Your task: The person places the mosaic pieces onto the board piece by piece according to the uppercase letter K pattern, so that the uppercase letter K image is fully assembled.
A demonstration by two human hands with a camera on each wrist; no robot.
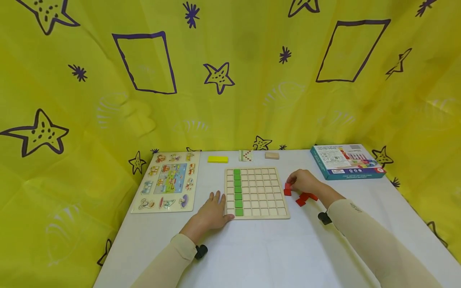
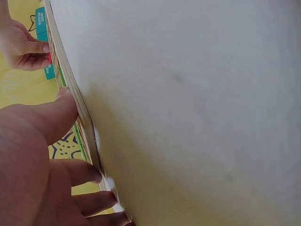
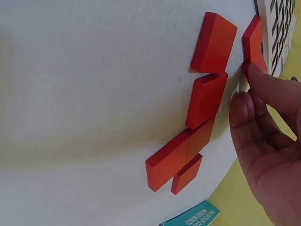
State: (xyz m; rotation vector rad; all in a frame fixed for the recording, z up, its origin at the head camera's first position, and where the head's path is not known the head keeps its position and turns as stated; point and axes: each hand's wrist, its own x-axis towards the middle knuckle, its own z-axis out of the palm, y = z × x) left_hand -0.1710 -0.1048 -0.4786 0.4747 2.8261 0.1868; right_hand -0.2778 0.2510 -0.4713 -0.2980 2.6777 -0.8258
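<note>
A wooden grid board (image 1: 264,194) lies at the middle of the white table, with a column of green tiles (image 1: 237,192) down its left side. My left hand (image 1: 217,208) lies flat beside the board's front left corner. Its thumb (image 2: 61,110) touches the board's edge (image 2: 70,84), and its fingers are straight. My right hand (image 1: 291,185) is just right of the board and pinches a red tile (image 1: 287,189) tipped up on its edge (image 3: 253,42). Several more red tiles (image 3: 207,99) lie flat on the cloth under that wrist.
An animal peg puzzle (image 1: 167,181) lies left of the board. A yellow block (image 1: 217,159), a patterned card (image 1: 246,155) and a plain wooden block (image 1: 271,155) sit along the back. A teal box (image 1: 346,161) is at the back right. Yellow star-print cloth surrounds the table.
</note>
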